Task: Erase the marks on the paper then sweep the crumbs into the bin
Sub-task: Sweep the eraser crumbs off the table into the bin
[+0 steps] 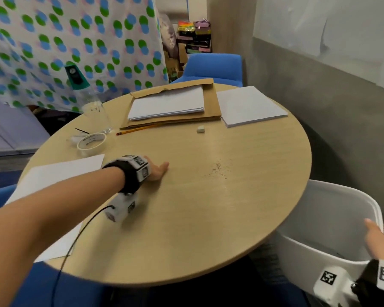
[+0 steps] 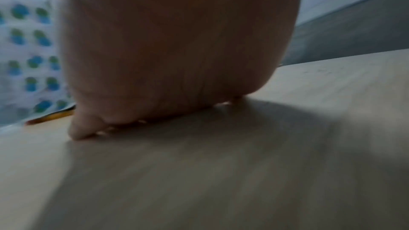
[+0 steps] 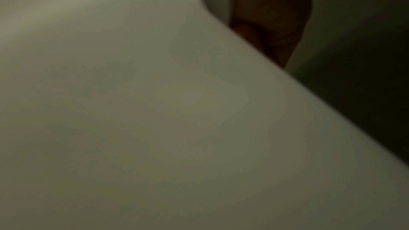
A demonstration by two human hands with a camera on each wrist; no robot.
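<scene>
Dark eraser crumbs [image 1: 218, 169] lie scattered on the round wooden table [image 1: 186, 229], right of centre. My left hand [image 1: 157, 171] stands on its edge on the table, fingers straight, a short way left of the crumbs; the left wrist view shows its palm [image 2: 177, 41] blurred against the tabletop [image 2: 199, 172]. My right hand [image 1: 379, 240] grips the rim of a white bin [image 1: 333, 218] held just below the table's right edge; the right wrist view is dark and shows the bin wall [image 3: 155, 111]. A sheet of paper [image 1: 60, 171] lies at the left. A white eraser [image 1: 200, 129] sits farther back.
A pencil [image 1: 138, 129], a tape roll [image 1: 91, 141] and a clear glass [image 1: 98, 114] stand at the back left. Paper stacks [image 1: 251, 106] and a brown envelope [image 1: 211, 103] lie at the back. A blue chair [image 1: 213, 67] stands behind; a grey wall [image 1: 330, 107] is close on the right.
</scene>
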